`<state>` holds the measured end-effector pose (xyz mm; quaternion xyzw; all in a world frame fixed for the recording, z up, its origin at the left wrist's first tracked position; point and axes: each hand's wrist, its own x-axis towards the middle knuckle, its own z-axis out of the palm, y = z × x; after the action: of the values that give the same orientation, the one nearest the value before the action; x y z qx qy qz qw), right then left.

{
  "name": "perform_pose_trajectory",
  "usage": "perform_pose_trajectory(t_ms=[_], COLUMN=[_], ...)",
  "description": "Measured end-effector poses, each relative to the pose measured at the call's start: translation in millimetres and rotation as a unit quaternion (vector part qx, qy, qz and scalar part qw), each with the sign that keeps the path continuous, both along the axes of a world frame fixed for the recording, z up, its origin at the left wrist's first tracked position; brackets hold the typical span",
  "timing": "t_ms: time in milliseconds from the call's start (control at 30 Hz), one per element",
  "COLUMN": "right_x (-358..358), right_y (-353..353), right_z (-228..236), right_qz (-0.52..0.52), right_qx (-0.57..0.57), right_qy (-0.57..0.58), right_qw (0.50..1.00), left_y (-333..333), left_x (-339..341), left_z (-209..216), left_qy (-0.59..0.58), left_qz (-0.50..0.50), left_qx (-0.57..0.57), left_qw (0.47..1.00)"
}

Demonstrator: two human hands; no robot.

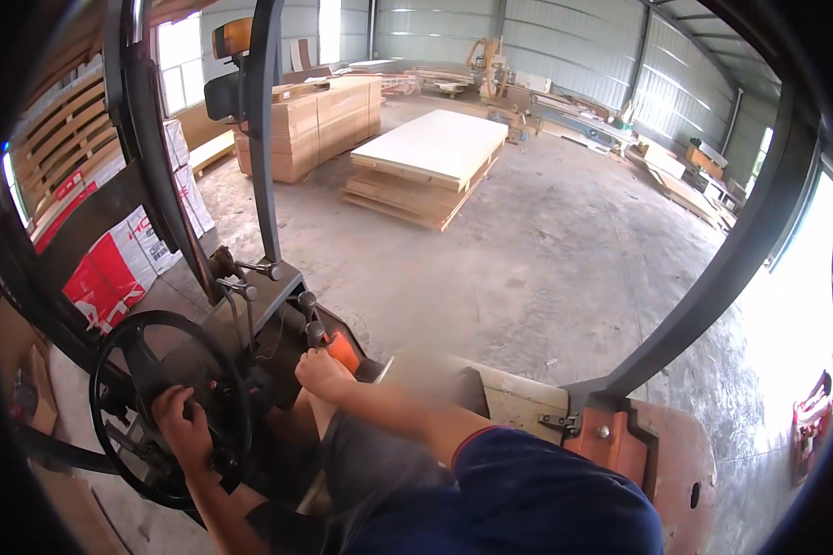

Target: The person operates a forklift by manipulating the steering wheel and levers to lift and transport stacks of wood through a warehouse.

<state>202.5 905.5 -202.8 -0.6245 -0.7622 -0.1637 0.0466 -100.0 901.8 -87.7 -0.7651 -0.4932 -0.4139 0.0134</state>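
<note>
My left hand (183,424) is at the black steering wheel (107,363), inside its rim. Its fingers curl around a dark part of the wheel, which they mostly cover. My right hand (325,374) is closed just below a black-knobbed lever (316,334), beside an orange panel (344,351). What its fingers hold, if anything, is hidden. Two metal-topped levers (241,289) rise from the console farther forward. My right arm reaches across my lap in a dark blue sleeve (546,490).
Dark posts (268,139) frame this forklift cab. Ahead lies a stack of pale boards (430,146), with a taller brown board stack (310,129) behind it to the left. Red-and-white wrapped packs (125,264) stand close at left. Machinery (489,69) lines the far wall.
</note>
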Motion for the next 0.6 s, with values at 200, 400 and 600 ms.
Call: perform_pose_trajectory(t_ms=[200,400,600], right_x=[-1.0,14.1,32.2], right_y=[8.7,19.8,-0.8], right_z=[-4.2,-11.8,-18.8], right_qz=[-0.033,-0.105,-0.148], right_qx=[-0.005,-0.037,0.012], right_qy=[0.020,0.244,0.546], right_qw=[0.999,0.963,0.824], left_y=[-3.1,-6.0,-13.3], left_x=[-0.1,9.4,4.8], left_z=[4.6,10.8,14.9], left_qy=[0.002,-0.022,-0.017], left_qz=[-0.006,-0.020,-0.008], left_qx=[0.000,0.003,0.001], left_qw=[1.000,1.000,1.000])
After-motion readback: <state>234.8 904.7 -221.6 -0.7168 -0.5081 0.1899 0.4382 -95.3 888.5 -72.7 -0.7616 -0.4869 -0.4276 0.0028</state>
